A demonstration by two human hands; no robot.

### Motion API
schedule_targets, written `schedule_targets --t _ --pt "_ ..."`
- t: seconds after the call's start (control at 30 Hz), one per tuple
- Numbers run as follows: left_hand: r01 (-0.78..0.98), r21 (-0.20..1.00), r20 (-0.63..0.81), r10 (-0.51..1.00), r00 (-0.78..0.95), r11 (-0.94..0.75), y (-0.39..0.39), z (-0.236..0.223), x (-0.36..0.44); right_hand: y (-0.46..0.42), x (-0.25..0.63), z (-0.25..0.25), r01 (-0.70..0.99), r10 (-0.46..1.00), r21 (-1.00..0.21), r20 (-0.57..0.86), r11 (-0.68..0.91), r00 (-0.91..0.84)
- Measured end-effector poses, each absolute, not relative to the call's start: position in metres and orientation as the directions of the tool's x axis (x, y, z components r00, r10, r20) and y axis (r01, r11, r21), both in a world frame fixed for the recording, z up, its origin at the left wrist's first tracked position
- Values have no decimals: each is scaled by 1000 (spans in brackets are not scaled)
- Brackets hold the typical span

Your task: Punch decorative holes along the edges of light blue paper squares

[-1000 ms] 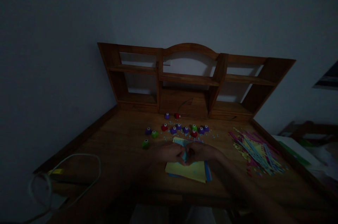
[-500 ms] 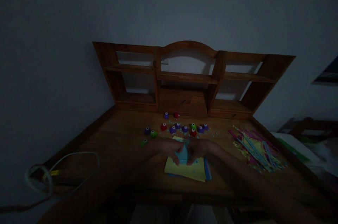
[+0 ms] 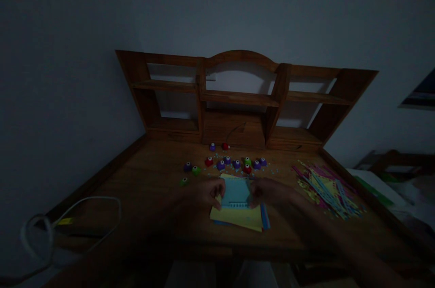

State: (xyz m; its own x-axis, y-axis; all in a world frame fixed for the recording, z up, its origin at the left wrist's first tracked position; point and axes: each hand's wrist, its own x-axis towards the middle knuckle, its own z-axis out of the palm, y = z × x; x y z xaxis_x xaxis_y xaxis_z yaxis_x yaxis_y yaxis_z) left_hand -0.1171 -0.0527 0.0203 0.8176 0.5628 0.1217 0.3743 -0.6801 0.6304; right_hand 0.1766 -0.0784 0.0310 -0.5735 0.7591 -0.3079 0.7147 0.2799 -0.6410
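A light blue sheet of paper (image 3: 236,189) with a row of small cut-outs along its near edge lies over a yellow sheet (image 3: 238,218). My left hand (image 3: 211,191) pinches the blue paper at its left edge, thumb and fingers together. At the opposite edge my right hand (image 3: 267,191) has curled fingers closed on the same paper. Under the yellow sheet, blue sheets (image 3: 265,216) stick out at the right. Dim light blurs the fingertips.
Several purple, red and green craft punches (image 3: 237,164) stand beyond the paper amid tiny blue scraps. Coloured paper strips (image 3: 328,188) are heaped at the right. A white cable (image 3: 102,197) loops at the left. Wooden shelves (image 3: 238,98) rise at the back of the desk (image 3: 159,161).
The blue paper, bent up between my hands before, now lies opened out flatter with its row of cut-outs showing. My hands have moved apart to its two sides.
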Motion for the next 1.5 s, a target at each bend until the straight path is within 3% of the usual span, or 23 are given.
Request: schedule_targets --t 0.07,0.17,0.27,0.37,0.6,0.83,1.33,1.5 --pt "365 682 180 629 757 -634 -72 25 -132 -100 182 38 677 877 -667 -73 311 -475" --pt "388 651 285 684 672 -652 -108 34 -145 -131 184 46 707 904 -574 164 414 -396" --pt "462 450 292 615 733 -764 -137 30 -140 -152 176 44 679 811 -447 253 582 -528" --pt "452 306 303 536 788 -838 -146 13 -125 -162 165 35 665 750 -360 196 655 -632" --pt "478 144 292 498 816 -867 -137 -9 -118 -164 161 26 653 691 -242 125 717 -712" --pt "497 130 331 510 794 -858 -145 -5 -117 -163 162 22 633 651 -158 111 757 -751" --pt "544 126 284 556 782 -830 -151 -9 -145 -179 187 21 686 719 -228 109 691 -687" --pt "502 141 258 521 813 -853 -162 -5 -135 -189 179 13 699 742 -250 194 670 -642"
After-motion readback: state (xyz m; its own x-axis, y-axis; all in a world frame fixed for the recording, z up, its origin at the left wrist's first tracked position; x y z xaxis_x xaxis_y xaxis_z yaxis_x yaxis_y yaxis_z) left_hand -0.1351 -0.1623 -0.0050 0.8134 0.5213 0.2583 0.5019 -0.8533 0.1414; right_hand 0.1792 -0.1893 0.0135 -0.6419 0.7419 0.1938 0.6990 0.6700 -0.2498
